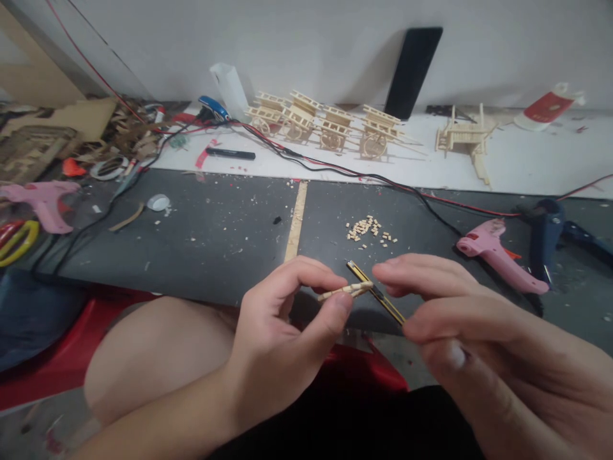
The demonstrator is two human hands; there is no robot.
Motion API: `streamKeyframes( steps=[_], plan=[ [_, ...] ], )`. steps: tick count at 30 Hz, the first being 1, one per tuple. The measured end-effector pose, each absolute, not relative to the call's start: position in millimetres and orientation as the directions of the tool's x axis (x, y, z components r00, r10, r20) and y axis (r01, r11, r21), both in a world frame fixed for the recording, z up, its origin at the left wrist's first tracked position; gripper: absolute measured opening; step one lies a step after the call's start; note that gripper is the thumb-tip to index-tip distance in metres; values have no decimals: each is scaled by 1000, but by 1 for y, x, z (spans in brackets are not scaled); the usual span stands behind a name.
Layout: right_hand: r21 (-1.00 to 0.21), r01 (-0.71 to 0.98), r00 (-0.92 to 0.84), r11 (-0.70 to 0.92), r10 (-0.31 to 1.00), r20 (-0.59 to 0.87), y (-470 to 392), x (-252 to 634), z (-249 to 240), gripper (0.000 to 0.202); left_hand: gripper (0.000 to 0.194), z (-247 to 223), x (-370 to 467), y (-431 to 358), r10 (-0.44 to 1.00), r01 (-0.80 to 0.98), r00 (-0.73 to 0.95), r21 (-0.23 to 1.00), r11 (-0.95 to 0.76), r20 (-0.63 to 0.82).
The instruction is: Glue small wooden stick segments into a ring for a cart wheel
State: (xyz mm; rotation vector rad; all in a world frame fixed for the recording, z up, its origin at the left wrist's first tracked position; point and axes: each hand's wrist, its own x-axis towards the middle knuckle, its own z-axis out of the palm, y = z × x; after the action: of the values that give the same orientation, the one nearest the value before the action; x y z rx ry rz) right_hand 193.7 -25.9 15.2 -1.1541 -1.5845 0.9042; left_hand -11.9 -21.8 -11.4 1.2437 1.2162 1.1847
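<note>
My left hand (292, 326) pinches a small piece made of thin wooden sticks (352, 291) between thumb and index finger. The piece sits just above the table's near edge. To its right, my right hand (460, 326) has its fingers apart, and I see nothing held in it. A yellow and black utility knife (393, 311) lies slantwise behind the wooden piece, its lower end close to my right fingertips. Beyond the knife, a loose pile of tiny cut wooden bits (363, 230) is scattered on the dark grey tabletop (230, 223).
Several small wooden carts (332, 131) stand on a white board at the back, with another wooden model (462, 137) farther right. Pink glue guns (500, 255) lie on both sides. Black and red cables (325, 167) cross the table. Wood scraps (110, 131) crowd the left back.
</note>
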Motion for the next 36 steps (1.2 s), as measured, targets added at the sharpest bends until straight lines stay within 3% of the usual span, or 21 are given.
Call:
streamKeyframes(
  steps=[4, 11, 19, 23, 28, 36],
  plan=[
    [-946, 172, -160, 275, 955, 249, -26, 193, 12, 8, 11, -11, -12, -23, 1000, 16, 12, 1000, -14, 13],
    [-949, 250, -176, 194, 973, 153, -29, 190, 10, 21, 10, -10, -13, -23, 1000, 42, 3, 999, -14, 14],
    [-953, 302, -386, 16, 916, -107, -16, 191, 18, 31, 10, -8, -14, -20, 1000, 56, -24, 998, 11, -10],
    [-929, 371, -445, -21, 874, -198, -17, 192, 16, 24, 10, -8, -15, -19, 999, 54, -42, 999, 1, 1],
    [-893, 427, -432, 145, 900, -60, -20, 196, 15, 35, 10, -8, -14, -20, 999, 61, -46, 998, -4, 7],
    [-624, 642, -436, 446, 881, 182, -19, 206, 13, 32, 14, -6, -14, -19, 997, 115, -72, 993, -23, 32]
  ],
)
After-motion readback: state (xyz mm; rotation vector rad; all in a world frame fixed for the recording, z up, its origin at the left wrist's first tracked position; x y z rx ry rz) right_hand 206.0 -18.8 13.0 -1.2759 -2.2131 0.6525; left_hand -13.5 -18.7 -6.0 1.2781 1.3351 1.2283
